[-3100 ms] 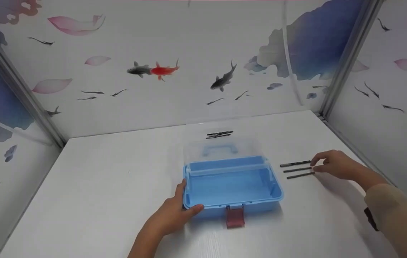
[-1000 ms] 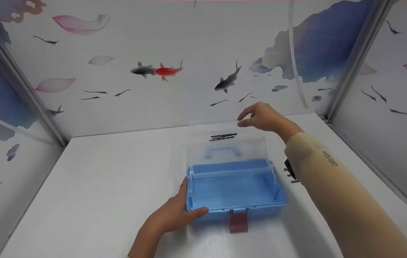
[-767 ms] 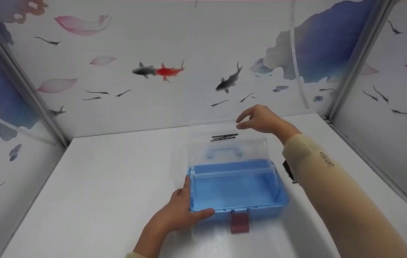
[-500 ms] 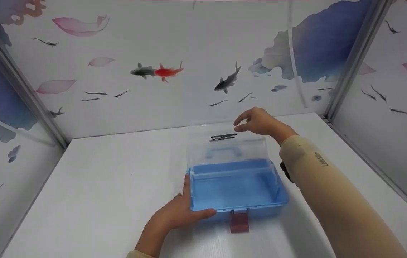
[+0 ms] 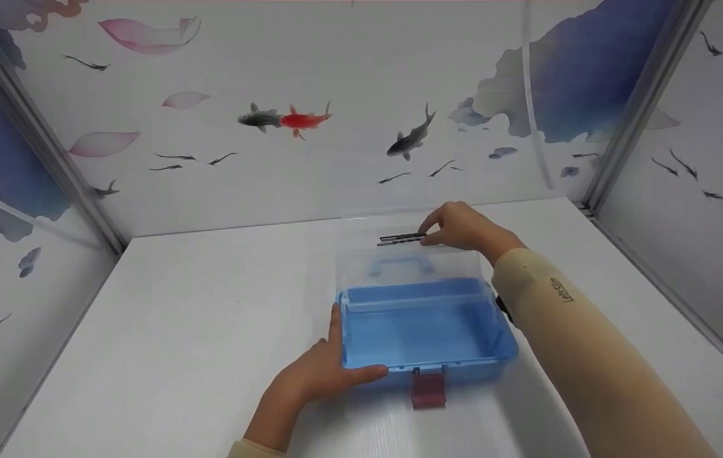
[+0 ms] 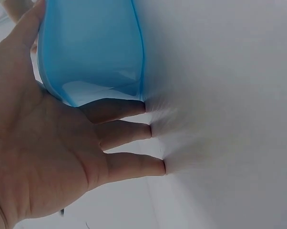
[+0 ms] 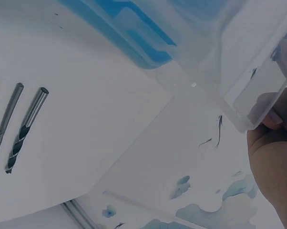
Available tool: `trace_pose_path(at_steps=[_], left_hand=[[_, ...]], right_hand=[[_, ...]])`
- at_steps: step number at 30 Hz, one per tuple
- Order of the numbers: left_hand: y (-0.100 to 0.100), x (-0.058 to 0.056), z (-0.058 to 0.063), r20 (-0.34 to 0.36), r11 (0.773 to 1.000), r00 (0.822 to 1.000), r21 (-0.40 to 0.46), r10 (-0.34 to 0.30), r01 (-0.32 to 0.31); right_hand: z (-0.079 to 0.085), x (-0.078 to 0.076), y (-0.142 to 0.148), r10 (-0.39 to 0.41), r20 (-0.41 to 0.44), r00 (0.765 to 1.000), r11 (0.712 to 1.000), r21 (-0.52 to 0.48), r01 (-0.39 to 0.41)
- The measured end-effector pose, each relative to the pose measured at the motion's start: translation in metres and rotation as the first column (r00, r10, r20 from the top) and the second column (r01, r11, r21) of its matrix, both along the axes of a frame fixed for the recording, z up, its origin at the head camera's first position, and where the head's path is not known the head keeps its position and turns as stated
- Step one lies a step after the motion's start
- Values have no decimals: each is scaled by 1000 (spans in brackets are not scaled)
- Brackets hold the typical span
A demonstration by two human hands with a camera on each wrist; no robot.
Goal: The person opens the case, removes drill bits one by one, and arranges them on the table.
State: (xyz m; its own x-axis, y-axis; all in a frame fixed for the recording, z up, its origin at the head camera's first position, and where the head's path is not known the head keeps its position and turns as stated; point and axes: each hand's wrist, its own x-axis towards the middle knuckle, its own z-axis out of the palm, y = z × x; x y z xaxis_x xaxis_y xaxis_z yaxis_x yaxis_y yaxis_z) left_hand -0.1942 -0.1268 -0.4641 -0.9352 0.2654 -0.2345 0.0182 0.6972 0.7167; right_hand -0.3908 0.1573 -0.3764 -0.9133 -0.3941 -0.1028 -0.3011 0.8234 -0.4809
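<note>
Your left hand [image 5: 320,374] rests unclenched against the near left corner of the blue box [image 5: 475,373], thumb along the front rim; in the left wrist view, three fingers run straight and spread, tips at the table [image 5: 208,356]. The box stands open, somewhat nearer the table's right edge than its left, with a reddish latch [image 5: 429,390] down at its front and a clear lid [image 5: 355,270] tipped back toward the table's far edge. Past the blue handle [image 5: 400,261], near that far edge, a small cluster of drill bits [image 5: 399,236] shows; the thumb and forefinger of your right hand [image 5: 460,226] are at their right ends. I cannot tell whether you are grasping them, nor whether they lie in the lid or behind it. The right wrist view shows three other drill bits [image 7: 25,130], side by side but apart, on the table between the box and its right edge.
</note>
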Motion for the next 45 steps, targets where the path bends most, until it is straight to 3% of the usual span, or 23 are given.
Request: trace_pose_path(at_steps=[10,16,21,27,45], left_hand=[[0,1,3,25,1000,1000,-10,-4,4],[-1,1,3,14,1000,1000,7,-13,13],[-1,1,3,14,1000,1000,20,-19,18],[-1,3,6,26,1000,1000,-15,-1,1],[-1,2,3,34,1000,999,4,-6,5]], right_hand=[[-8,6,-2,-14,-97,995,999,36,17],[-13,9,-2,-70,-121,990,997,-22,68],[-19,9,3,-104,-103,989,990,-109,92],[-22,8,7,-87,-89,992,982,-173,70],[-26,6,5,-111,-57,992,964,-249,94]])
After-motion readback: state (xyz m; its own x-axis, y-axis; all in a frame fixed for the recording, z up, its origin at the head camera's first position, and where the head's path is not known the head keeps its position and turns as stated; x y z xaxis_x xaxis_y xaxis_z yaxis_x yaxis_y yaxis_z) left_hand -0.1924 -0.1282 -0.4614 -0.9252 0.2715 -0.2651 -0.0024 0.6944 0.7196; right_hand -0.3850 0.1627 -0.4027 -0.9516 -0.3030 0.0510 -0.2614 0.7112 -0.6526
